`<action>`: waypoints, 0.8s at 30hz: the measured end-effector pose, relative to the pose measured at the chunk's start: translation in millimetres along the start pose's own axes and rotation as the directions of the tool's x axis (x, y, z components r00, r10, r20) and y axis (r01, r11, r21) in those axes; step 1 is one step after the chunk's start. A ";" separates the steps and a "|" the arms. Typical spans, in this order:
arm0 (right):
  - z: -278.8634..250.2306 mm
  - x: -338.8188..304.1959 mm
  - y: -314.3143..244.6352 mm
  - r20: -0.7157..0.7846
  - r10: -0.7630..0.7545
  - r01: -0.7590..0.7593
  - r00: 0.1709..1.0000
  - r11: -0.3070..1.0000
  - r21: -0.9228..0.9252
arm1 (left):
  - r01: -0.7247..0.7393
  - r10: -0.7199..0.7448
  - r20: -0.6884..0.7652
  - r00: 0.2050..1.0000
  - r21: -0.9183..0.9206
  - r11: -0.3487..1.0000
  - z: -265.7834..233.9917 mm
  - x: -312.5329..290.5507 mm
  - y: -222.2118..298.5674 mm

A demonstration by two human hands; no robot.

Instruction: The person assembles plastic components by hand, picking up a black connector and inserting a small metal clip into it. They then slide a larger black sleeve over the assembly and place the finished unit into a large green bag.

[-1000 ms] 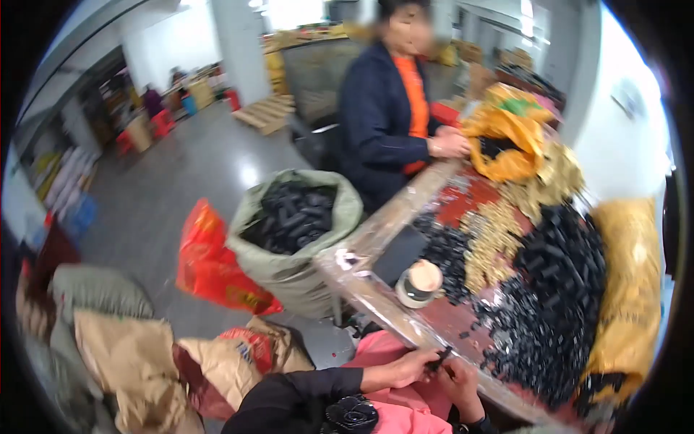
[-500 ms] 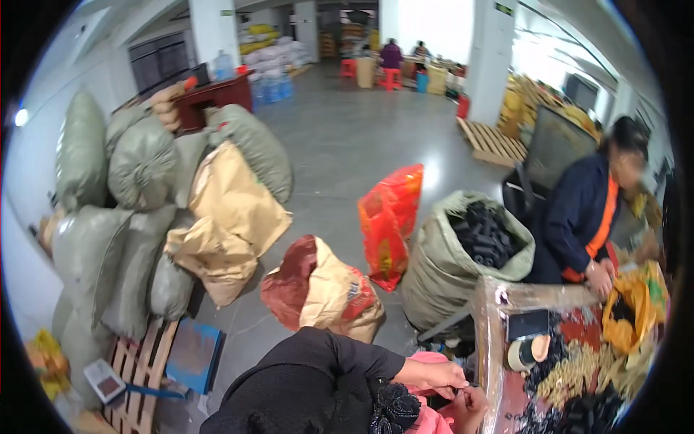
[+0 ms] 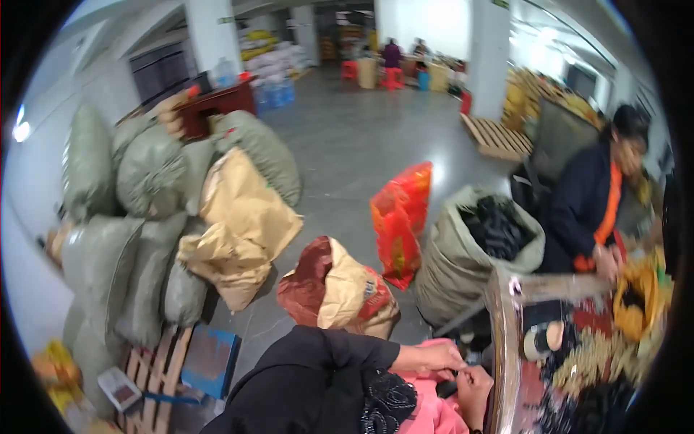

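My left hand reaches in from a black sleeve, its fingers closed in a pinch. Just to its right, my right hand is closed too, fingertips almost touching the left ones. Between them shows a small black piece, mostly hidden by the fingers; its kind cannot be made out. Both hands are above pink cloth on my lap, beside the table's near left edge. A dark patch lies on the cloth under my hands.
A table with a taped rim holds pale strips, black pieces and a tape roll. Beyond stands a sack of black parts. A co-worker works at the right. Paper sacks and a red bag stand ahead.
The view has shifted a little, so the surroundings sit slightly further right. My hands stay together in the same pinch. The co-worker's hands remain near the yellow bag.
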State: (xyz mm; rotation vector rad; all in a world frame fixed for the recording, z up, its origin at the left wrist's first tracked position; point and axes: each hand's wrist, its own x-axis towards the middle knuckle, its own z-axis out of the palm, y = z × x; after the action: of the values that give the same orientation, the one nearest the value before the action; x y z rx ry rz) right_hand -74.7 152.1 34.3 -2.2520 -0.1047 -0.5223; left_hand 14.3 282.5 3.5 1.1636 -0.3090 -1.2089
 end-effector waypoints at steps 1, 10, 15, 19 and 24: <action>1.3 -5.1 3.8 -0.038 0.062 -0.063 0.997 0.998 -0.018 | 0.022 -0.023 -0.021 1.000 -0.040 0.999 4.7 -0.3 3.9; -37.2 -32.9 16.5 -0.125 0.161 -0.173 0.979 0.981 -0.091 | 0.211 -0.209 0.196 0.958 0.011 0.977 34.6 37.7 8.7; -74.3 -43.4 17.5 -0.208 0.274 -0.285 0.939 0.958 -0.025 | 0.290 -0.298 0.247 0.922 0.069 0.955 66.1 58.9 18.1; -99.4 -60.8 33.0 -0.350 0.288 -0.287 0.891 0.956 0.055 | 0.378 -0.372 0.300 0.878 0.040 0.925 97.6 86.7 24.4; -138.0 -86.4 52.8 -0.434 0.382 -0.379 0.816 0.920 0.097 | 0.466 -0.411 0.418 0.810 -0.033 0.884 127.4 132.0 23.5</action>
State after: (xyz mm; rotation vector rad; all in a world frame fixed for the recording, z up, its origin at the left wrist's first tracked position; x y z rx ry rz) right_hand -187.0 23.3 44.2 -2.0120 0.5710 -0.7958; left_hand -13.4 101.5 29.5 0.8822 -0.2628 -1.8622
